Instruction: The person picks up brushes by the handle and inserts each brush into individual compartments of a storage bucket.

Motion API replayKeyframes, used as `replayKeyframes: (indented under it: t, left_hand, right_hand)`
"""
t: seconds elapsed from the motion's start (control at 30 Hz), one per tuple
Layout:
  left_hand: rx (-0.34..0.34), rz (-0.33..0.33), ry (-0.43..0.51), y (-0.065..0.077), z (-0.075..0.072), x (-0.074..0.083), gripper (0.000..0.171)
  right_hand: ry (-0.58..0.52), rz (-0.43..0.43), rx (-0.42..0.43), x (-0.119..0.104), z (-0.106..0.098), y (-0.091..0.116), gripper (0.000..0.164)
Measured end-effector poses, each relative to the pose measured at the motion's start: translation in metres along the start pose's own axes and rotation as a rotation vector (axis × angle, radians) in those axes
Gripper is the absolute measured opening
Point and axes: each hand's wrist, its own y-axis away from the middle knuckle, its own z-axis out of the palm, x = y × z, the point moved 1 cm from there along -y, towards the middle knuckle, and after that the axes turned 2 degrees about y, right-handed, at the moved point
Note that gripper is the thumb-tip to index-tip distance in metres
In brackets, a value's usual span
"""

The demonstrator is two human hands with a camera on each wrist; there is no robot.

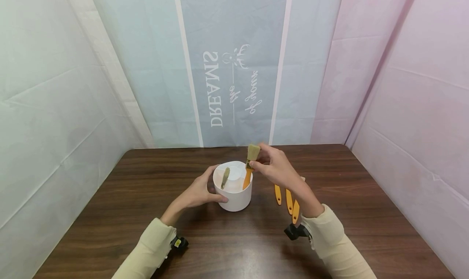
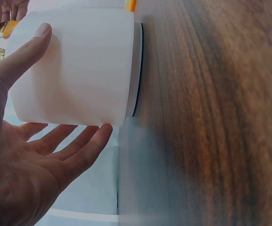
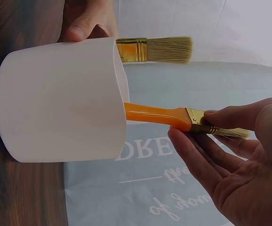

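Paintbrush [image 3: 170, 116], glossy, orange-handled, gold-ferruled, pale-bristled

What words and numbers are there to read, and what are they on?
"DREAMS": backwards, on the back cloth.
"the": backwards, same cloth.
"of your", probably: backwards, same cloth.
Another curly word on that cloth: too unclear to read.
Yellow sticker on a black wrist device: too small to read.
White tub: no words visible.
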Motion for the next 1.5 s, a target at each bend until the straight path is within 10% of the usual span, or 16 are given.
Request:
replayKeyframes:
  t: [1.5]
  left_hand:
    - [0.008,0.006,-0.006,-0.0013,0.0000,-0.0026,0.109]
  right_hand:
    - [0.025,0.012,-0.101,0.0028,0.0007,-0.0001,0.017]
